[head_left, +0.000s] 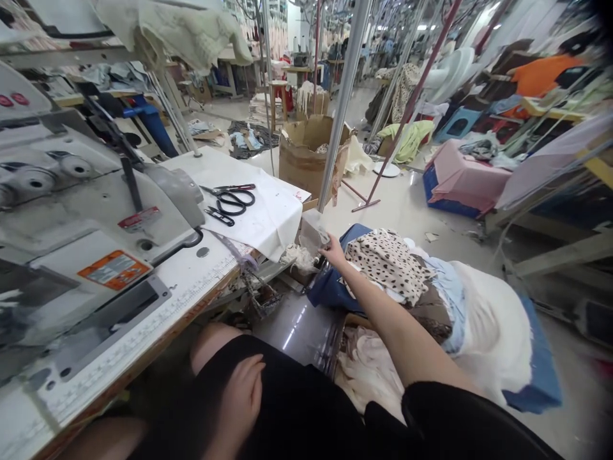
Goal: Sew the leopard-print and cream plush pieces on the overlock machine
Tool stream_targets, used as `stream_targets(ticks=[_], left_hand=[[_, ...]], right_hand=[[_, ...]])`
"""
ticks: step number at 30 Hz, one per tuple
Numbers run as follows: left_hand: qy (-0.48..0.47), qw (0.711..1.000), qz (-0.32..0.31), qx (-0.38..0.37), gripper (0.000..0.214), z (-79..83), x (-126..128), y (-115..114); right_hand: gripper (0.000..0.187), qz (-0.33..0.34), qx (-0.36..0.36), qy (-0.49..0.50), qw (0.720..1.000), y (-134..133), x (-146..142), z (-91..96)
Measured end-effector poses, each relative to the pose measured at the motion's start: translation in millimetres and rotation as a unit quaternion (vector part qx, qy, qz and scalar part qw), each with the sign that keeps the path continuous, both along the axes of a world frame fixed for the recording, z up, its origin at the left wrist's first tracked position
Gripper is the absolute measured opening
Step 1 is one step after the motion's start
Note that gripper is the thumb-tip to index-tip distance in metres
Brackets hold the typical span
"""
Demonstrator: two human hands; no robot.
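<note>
Workshop floor (433, 220) stretches beyond our right hand (334, 253), fingers part open at the edge of a clear plastic bag (312, 233) to its left, hold unclear, while our empty left hand (242, 397) rests farther off on our lap (292, 390).

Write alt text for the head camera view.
A person's right hand reaches toward a translucent plastic bag above a heap of mixed fabrics beside an industrial sewing machine. The left hand rests on black clothing; scissors lie on white cloth.
</note>
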State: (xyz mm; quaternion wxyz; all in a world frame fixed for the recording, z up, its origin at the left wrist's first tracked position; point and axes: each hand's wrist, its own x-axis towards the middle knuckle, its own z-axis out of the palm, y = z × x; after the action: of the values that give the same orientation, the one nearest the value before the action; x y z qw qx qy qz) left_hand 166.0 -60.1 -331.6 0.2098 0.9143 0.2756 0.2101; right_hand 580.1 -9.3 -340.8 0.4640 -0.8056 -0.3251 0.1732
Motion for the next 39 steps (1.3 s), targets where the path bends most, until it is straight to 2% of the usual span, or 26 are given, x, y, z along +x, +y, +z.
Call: stream_targets(ticks=[6,8,10,13,16,20,24,27,30,32,35,37,39], left_hand=[[0.007,0.999,-0.018,-0.033,0.023,4.1,7.4,-3.2],[0.008,0.999,-0.017,-0.037,0.023,5.4,10.3,-4.6],[0.005,0.999,-0.020,-0.039,0.024,6.0,12.7,-5.5],[0.000,0.999,-0.026,-0.038,0.023,6.7,15.4,-5.4],[0.001,0.999,-0.025,-0.037,0.023,7.7,16.6,-4.7],[0.000,0.999,-0.014,-0.035,0.023,6.0,15.3,-7.5],[0.006,0.999,-0.007,-0.051,0.023,7.8,10.9,-12.4],[-0.014,0.998,0.047,-0.045,0.022,25.5,8.1,-3.3],[-0.009,0.989,0.131,0.060,0.029,58.6,11.3,26.3],[0.088,0.971,0.191,0.112,0.038,82.0,18.9,52.4],[0.292,0.917,0.257,0.092,0.045,106.4,35.5,86.1],[0.354,0.896,0.259,0.068,0.045,112.2,46.3,100.4],[0.364,0.896,0.249,0.048,0.045,110.2,55.2,110.2]], right_hand=[[0.025,0.002,-0.137,0.070,0.988,-147.2,-61.1,-68.7],[0.023,0.022,-0.177,0.095,0.979,-179.7,-75.1,-83.4],[0.022,0.053,-0.206,0.109,0.971,-190.3,-84.8,-92.4],[0.020,0.120,-0.220,0.108,0.962,-168.5,-97.6,-94.8],[0.019,0.202,-0.202,0.097,0.953,-122.3,-118.2,-86.3],[0.019,0.293,-0.170,0.088,0.937,-66.1,-159.7,-72.6],[0.019,0.337,-0.159,0.086,0.924,-43.0,-195.7,-68.1],[0.019,0.342,-0.155,0.083,0.923,-41.3,-207.6,-67.1],[0.019,0.320,-0.140,0.068,0.935,-35.9,-205.0,-61.4],[0.021,0.284,-0.125,0.046,0.950,-23.4,-196.5,-53.5],[0.027,0.229,-0.110,0.005,0.967,8.7,-179.2,-37.8],[0.028,0.214,-0.115,-0.015,0.970,33.9,-169.1,-28.6],[0.026,0.220,-0.134,-0.027,0.966,57.6,-163.2,-23.4]])
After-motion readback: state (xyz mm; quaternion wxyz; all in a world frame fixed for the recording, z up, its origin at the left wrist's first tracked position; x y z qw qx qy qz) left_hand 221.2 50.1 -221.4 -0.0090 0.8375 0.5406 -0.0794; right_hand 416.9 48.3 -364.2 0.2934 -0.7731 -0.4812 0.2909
